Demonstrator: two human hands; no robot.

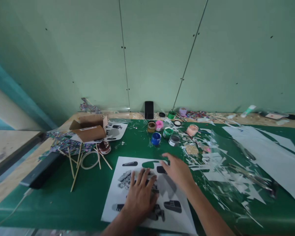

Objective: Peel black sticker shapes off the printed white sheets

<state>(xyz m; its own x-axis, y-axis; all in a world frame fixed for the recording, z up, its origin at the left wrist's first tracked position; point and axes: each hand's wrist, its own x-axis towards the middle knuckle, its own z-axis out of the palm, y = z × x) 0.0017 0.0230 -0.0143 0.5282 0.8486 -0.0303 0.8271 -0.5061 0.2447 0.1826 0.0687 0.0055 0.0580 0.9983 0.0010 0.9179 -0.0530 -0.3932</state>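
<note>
A white printed sheet [110, 206] with grey and black shoe pictures lies on the green table cover. My left hand [141, 193] rests flat on its middle, fingers spread, covering part of the print. Over the sheet's upper right edge is my right hand [177, 172], its thumb and forefinger apart with nothing visible between them. Near its thumb, a green shape [147, 165] shows in the sheet; it looks like a cut-out opening. A black shoe picture [173, 206] lies on the right of the page.
Open jars, including a blue jar [156, 139] and a grey jar [174, 141], stand beyond the sheet. Paper scraps [211, 177], scissors [253, 177] and white paper [272, 160] lie right. A cardboard box [90, 132], wooden sticks [75, 173] and a black device [44, 168] are left.
</note>
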